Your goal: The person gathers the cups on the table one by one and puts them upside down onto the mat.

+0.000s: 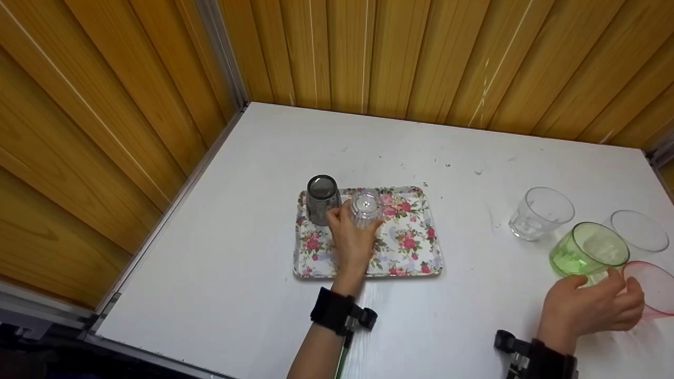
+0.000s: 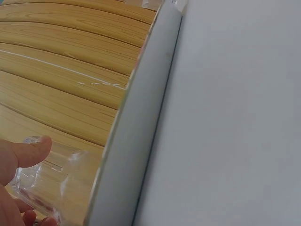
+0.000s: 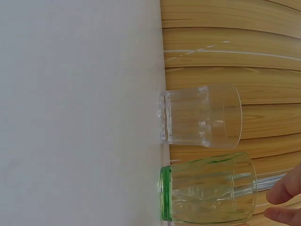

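My left hand (image 1: 354, 239) grips a clear glass (image 1: 367, 204), which is upside down over the flowered tray (image 1: 387, 267). In the left wrist view, thumb and fingers lie around that glass (image 2: 56, 181) near its base. Just left of it a dark grey glass (image 1: 323, 199) stands inverted on the tray. Over on the right, my right hand (image 1: 592, 305) hovers by the rim of an upright green glass (image 1: 566, 252). From the right wrist, the fingertips (image 3: 284, 190) show beside the rim of the green glass (image 3: 207, 190), a small gap between.
Behind the green glass stands an upright clear glass (image 1: 526, 223). Another clear glass (image 1: 640, 231) and a pink-rimmed glass (image 1: 655, 289) are at the far right, partly hidden. Wood-patterned panels (image 1: 395, 58) border the white table (image 1: 237, 237) at the back and left.
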The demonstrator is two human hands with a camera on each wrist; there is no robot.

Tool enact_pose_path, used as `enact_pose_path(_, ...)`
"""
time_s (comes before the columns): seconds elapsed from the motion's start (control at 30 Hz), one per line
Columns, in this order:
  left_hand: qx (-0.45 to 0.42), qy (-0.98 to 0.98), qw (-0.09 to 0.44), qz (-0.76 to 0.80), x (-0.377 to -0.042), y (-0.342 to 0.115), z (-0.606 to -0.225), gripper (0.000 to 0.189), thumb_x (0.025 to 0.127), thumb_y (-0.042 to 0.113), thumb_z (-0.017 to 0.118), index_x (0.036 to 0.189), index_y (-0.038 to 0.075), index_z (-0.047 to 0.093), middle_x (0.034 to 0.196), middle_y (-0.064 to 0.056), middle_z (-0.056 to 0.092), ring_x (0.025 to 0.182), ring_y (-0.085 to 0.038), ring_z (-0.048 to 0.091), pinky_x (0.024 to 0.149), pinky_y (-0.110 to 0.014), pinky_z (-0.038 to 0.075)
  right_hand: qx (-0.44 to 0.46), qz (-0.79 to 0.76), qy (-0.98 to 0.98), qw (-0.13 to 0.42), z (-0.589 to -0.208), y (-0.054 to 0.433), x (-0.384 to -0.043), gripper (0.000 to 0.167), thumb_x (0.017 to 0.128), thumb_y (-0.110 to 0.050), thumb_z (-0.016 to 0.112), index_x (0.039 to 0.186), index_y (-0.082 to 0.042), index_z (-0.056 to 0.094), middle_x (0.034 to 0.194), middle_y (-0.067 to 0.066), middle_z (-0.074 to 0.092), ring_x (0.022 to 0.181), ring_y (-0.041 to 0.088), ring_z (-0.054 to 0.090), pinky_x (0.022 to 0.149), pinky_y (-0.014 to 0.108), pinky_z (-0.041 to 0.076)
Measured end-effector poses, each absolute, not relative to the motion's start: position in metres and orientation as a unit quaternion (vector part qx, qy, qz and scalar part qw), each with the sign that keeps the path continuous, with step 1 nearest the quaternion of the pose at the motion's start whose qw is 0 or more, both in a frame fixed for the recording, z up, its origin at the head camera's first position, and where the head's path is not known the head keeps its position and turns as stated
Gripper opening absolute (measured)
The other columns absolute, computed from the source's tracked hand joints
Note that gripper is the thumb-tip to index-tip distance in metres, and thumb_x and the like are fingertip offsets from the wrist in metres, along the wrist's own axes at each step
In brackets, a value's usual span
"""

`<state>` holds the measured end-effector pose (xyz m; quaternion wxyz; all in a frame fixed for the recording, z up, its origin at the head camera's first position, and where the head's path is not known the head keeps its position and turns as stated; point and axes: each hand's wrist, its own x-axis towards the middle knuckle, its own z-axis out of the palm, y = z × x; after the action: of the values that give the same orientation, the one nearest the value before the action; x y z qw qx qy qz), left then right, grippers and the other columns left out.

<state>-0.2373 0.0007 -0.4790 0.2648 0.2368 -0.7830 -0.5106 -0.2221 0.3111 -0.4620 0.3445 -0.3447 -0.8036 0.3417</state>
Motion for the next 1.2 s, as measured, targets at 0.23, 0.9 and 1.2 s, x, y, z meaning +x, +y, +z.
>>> enact_pose_path(0.23,0.237,-0.803,0.273,-0.473,-0.2351,-0.0030,-0.4813,0.080,0.071,0.026,0.095,0.137,0.001,0.059,0.114,-0.014,0.052,0.111,-0.033,0.056,0.096,-0.046,0.052,-0.341,0.339,-0.811,0.332,-0.4633,0.3145,-0.2231,0.043,0.100,-0.007,0.049,0.141,0.005,0.053,0.154,0.021,0.038,0.149,0.032,0.023,0.124,0.042,-0.001)
enact_pose_path(0.9,0.232,-0.827,0.236,-0.455,-0.2315,-0.0017,-0.4769,0.077,0.089,0.027,0.082,0.154,0.007,0.047,0.073,-0.001,0.070,0.057,-0.018,0.061,0.052,-0.035,0.049,-0.380,0.283,-0.831,0.290,-0.4544,0.3167,-0.2220,0.039,0.101,0.002,0.039,0.136,0.007,0.055,0.131,0.033,0.047,0.139,0.045,0.030,0.120,0.060,-0.006)
enact_pose_path(1.2,0.204,-0.811,0.201,-0.510,-0.2326,-0.0005,-0.4776,0.086,0.093,0.023,0.078,0.164,0.016,0.030,0.107,-0.004,0.077,0.065,-0.010,0.065,0.048,-0.027,0.048,-0.390,0.279,-0.831,0.280,-0.4545,0.3157,-0.2212,0.038,0.101,0.002,0.040,0.133,0.011,0.057,0.130,0.033,0.045,0.137,0.048,0.031,0.120,0.061,-0.005)
